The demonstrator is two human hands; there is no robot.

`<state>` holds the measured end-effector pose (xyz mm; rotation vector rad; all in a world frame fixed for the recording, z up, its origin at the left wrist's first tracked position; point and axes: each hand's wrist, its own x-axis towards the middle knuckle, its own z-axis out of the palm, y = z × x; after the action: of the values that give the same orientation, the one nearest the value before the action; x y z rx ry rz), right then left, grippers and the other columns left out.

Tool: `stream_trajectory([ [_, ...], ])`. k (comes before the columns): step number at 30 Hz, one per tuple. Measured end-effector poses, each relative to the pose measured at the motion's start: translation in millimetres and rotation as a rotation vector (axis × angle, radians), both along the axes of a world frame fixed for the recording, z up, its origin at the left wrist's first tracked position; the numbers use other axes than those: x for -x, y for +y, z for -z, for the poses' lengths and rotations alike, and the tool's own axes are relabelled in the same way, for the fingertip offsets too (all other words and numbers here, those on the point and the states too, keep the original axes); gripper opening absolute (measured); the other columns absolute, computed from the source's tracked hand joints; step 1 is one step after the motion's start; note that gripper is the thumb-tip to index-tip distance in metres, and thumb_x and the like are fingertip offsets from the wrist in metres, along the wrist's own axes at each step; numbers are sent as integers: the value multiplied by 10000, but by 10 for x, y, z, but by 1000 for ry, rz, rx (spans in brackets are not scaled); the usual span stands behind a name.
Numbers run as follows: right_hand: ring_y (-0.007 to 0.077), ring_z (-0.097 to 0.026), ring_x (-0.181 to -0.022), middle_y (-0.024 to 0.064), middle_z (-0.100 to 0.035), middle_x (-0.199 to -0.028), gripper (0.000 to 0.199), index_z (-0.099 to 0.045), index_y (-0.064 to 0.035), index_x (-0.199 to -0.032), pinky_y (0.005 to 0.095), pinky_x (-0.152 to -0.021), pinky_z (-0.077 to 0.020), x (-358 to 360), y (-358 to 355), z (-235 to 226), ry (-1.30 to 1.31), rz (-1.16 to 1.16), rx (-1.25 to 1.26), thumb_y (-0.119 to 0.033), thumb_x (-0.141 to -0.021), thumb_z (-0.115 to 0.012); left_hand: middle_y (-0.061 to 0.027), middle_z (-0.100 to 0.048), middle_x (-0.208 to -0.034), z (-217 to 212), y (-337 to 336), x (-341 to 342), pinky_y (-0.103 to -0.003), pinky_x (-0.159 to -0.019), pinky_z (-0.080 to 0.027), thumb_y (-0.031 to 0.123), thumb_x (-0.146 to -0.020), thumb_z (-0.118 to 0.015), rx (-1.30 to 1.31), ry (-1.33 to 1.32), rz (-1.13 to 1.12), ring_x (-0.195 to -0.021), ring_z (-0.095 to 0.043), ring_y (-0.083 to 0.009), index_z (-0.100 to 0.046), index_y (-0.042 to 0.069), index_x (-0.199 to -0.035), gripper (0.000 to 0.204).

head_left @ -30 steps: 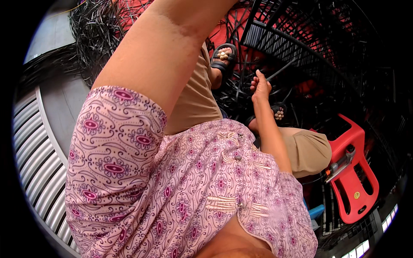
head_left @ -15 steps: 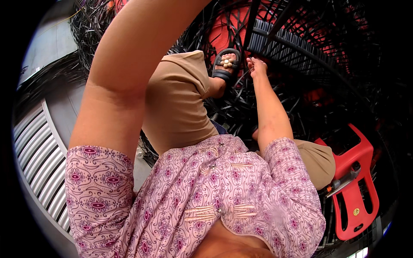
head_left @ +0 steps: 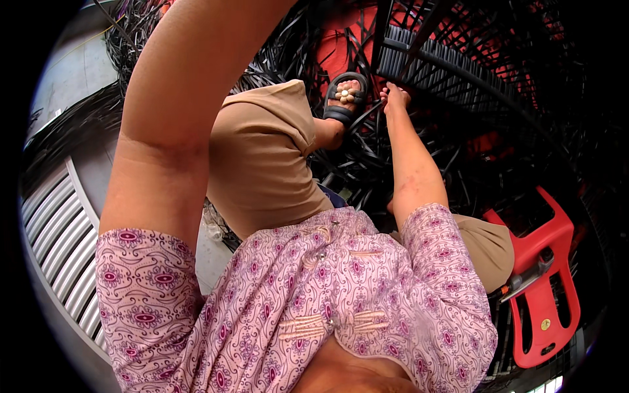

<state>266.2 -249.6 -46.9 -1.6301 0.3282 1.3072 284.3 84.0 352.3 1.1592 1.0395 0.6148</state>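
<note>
My right hand (head_left: 395, 98) reaches forward, its fingers curled around a thin black strip at the edge of a black woven frame (head_left: 445, 72). Loose black strips (head_left: 367, 164) lie tangled beneath my right forearm. My foot in a black sandal (head_left: 344, 98) rests just left of that hand. My left forearm (head_left: 190, 98) rises out of the top of the picture, so my left hand is hidden. I wear a pink patterned shirt and tan trousers (head_left: 262, 150).
A red plastic stool (head_left: 544, 295) stands at the right with a hand tool (head_left: 527, 278) lying on it. A corrugated metal sheet (head_left: 59, 229) lies at the left on the grey floor. More black strips pile up at the top left.
My right hand has stretched further forward, from beside my knee to the woven frame next to the sandal. My left arm stays raised, and my knee shows more.
</note>
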Motion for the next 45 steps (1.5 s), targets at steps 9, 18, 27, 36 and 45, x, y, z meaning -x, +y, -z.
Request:
stream_trajectory([
  [9,169,-588,-497,71,-622,-691,113,-554,-47,-902,296,-446,-437,11,37,92,52,71,43,-103,-844,-632,14,-451,-615,-442,-1041,373,-258,-418,-328,123,-975,-457,73,-23,-61,-469,-385,-92,-496,104,-763,216],
  [18,166,-567,-469,62,-602,-669,121,-526,-87,-874,279,-394,-407,-123,0,28,71,187,8,-141,-851,-632,37,-419,-634,-788,-1559,402,-234,-427,-332,219,-1023,-492,248,-109,-62,-483,-370,-67,-511,54,-930,190],
  [27,144,-554,-473,28,-598,-659,118,-581,-93,-781,258,-381,-392,-87,66,-114,113,231,72,-174,-848,-633,25,-411,-646,-1122,-1877,361,-236,-434,-339,222,-1021,-509,292,-161,-43,-495,-378,-69,-503,18,-1025,203],
  [36,132,-554,-483,29,-610,-663,83,-613,-74,-814,251,-391,-380,-126,15,-226,149,213,59,-139,-854,-581,41,-390,-686,-1141,-1918,458,-208,-437,-280,233,-1023,-510,326,-203,50,-518,-333,-48,-508,-10,-1189,294],
  [45,93,-479,-456,19,-602,-660,105,-592,-92,-780,244,-382,-343,-241,-48,-224,239,155,-21,-115,-880,-571,47,-400,-681,-1287,-2133,317,-206,-435,-289,225,-1014,-527,274,-103,-61,-517,-336,-55,-514,3,-1184,279],
])
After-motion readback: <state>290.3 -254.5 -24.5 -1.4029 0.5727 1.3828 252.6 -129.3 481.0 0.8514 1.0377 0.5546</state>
